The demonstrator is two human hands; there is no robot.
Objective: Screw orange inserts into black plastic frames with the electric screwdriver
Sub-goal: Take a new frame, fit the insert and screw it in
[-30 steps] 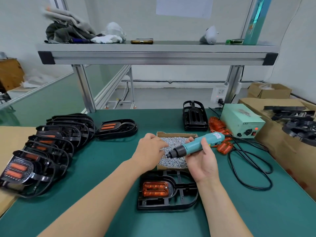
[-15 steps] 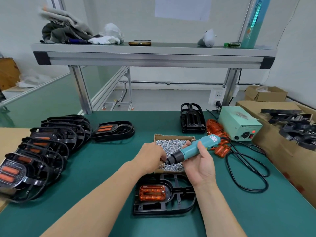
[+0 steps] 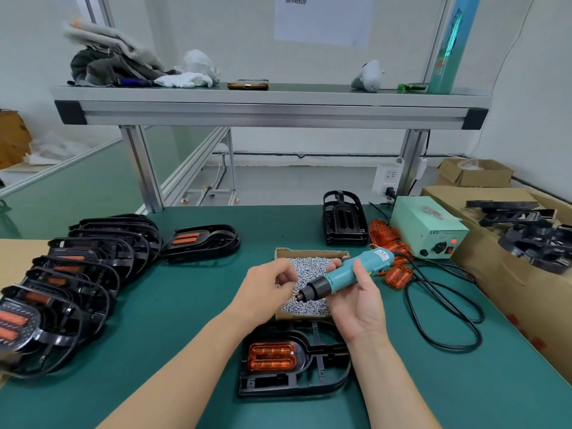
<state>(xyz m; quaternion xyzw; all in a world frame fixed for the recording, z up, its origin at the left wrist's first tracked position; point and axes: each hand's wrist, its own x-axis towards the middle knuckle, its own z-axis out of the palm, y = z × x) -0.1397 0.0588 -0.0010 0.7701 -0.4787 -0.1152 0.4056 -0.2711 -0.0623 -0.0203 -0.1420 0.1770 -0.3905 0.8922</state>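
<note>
Left hand (image 3: 266,289), up from the screw box (image 3: 311,253), pinches a screw (image 3: 293,300) at the tip of the electric screwdriver (image 3: 349,274) the right hand (image 3: 356,301) grips; seat it straight

Matt green bench mat (image 3: 185,305) – glossy black plastic frame (image 3: 309,379), cardboard screw box (image 3: 309,252).

Pale walls (image 3: 216,32) face me, a paper sheet (image 3: 323,23) pinned up, an aluminium shelf (image 3: 272,114) above my green surface (image 3: 185,298).
</note>
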